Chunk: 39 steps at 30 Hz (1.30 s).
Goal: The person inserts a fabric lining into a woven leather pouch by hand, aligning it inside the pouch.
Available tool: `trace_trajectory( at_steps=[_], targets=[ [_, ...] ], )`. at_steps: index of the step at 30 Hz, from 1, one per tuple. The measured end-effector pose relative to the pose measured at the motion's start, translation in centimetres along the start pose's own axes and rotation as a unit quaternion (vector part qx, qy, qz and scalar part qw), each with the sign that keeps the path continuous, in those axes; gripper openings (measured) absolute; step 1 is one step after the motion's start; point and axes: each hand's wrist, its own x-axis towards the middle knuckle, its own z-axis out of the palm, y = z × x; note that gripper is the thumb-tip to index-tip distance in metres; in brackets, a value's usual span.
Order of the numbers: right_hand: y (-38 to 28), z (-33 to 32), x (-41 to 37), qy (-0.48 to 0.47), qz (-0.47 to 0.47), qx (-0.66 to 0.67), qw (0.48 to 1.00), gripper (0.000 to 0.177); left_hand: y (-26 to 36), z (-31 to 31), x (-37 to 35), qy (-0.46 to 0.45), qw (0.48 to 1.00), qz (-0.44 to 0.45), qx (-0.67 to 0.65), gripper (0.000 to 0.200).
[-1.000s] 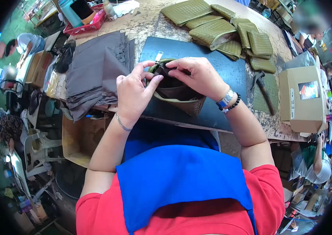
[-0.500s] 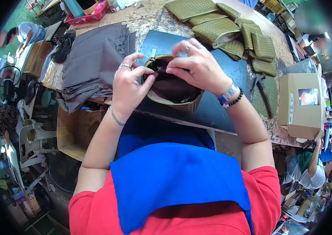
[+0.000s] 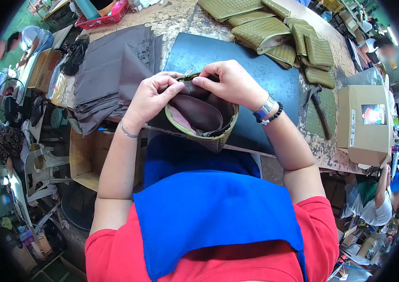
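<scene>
An olive woven pouch [image 3: 216,141] with a zippered rim gapes open at the near edge of a dark board [image 3: 265,108]. Its dark brown lining [image 3: 197,113] shows inside, with a pinkish patch at the left. At the pouch's far rim, my left hand [image 3: 157,96] pinches the edge with thumb and fingers. My right hand [image 3: 232,87] is closed on the same far rim, a short way to the right, thumb inside. A metal zipper pull [image 3: 188,72] sticks up between the hands. The fingertips partly hide what they grip.
Stacked dark grey fabric pieces [image 3: 107,75] lie to the left. Several olive woven pouches [image 3: 260,33] are piled at the back right. A hammer [image 3: 320,113] rests at the right, near a cardboard box [image 3: 366,124]. A red basket [image 3: 103,19] stands far left; other people sit around.
My right hand has come down onto the pouch's far rim. The pouch has tilted and shifted slightly left and toward me, and its lining shows more widely.
</scene>
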Motion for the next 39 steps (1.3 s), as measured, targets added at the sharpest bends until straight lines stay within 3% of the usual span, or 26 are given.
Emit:
trace_trajectory(
  at_steps=[2,8,11,14,20,21,23,39],
  targets=[
    [1.0,0.7,0.0,0.086,-0.111,0.037,0.989,0.022,-0.2,0.3,-0.1,0.041,0.996,0.059,0.052,0.014],
    [1.1,0.8,-0.3,0.05,0.059,0.175,0.982,0.019,-0.3,1.4,-0.1,0.105,0.986,0.096,0.085,0.008],
    [0.7,0.6,-0.2,0.038,0.108,0.158,0.981,0.019,-0.2,2.1,-0.2,0.135,0.989,0.054,0.036,0.007],
    [0.8,0.8,0.0,0.057,0.049,0.1,0.992,0.019,-0.5,2.4,0.0,0.154,0.986,0.057,0.018,0.011],
    [-0.1,0.9,0.3,0.034,0.058,0.027,0.997,0.017,-1.4,2.1,0.3,0.168,0.983,0.043,0.063,0.021],
    [-0.2,0.9,0.4,0.037,0.049,0.019,0.998,0.017,-1.1,1.8,0.2,0.142,0.986,-0.004,0.091,0.019],
    [-0.1,1.0,0.4,0.042,0.033,0.004,0.999,0.018,-1.1,1.8,0.1,0.141,0.986,-0.005,0.089,0.019],
    [-0.3,1.2,0.7,0.043,0.038,0.061,0.996,0.021,-1.1,2.0,0.4,0.167,0.979,0.029,0.116,0.024]
  ],
)
